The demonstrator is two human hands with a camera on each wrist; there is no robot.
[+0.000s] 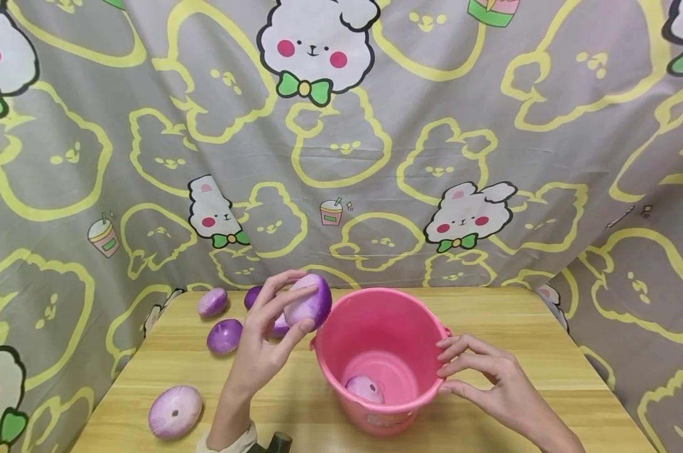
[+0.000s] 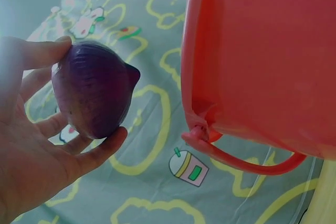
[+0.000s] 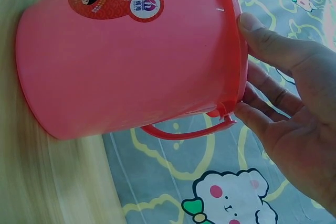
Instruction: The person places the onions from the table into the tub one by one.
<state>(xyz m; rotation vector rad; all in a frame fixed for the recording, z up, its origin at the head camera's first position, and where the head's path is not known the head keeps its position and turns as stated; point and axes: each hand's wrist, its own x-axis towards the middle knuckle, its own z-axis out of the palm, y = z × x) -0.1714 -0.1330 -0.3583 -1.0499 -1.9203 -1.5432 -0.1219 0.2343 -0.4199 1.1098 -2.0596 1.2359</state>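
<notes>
In the head view my left hand [image 1: 265, 340] grips a purple onion [image 1: 313, 302] between thumb and fingers, just left of the bucket's rim. The left wrist view shows that onion [image 2: 94, 90] dark, its pointed tip turned toward the bucket. A pink plastic bucket [image 1: 383, 327] stands upright on the table. Inside, at the near left of its bottom, lies another purple onion [image 1: 365, 388]. My right hand [image 1: 491, 377] holds the bucket's right rim; in the right wrist view its thumb [image 3: 254, 24] lies against the rim. The bucket's handle [image 3: 189, 132] hangs down its side.
On the wooden table [image 1: 488, 321], a purple onion [image 1: 175, 412] lies at the front left. Several more sit farther back, including an onion [image 1: 225, 336] and a paler one [image 1: 213, 302]; some are partly behind my left hand. A patterned curtain [image 1: 347, 157] hangs behind the table.
</notes>
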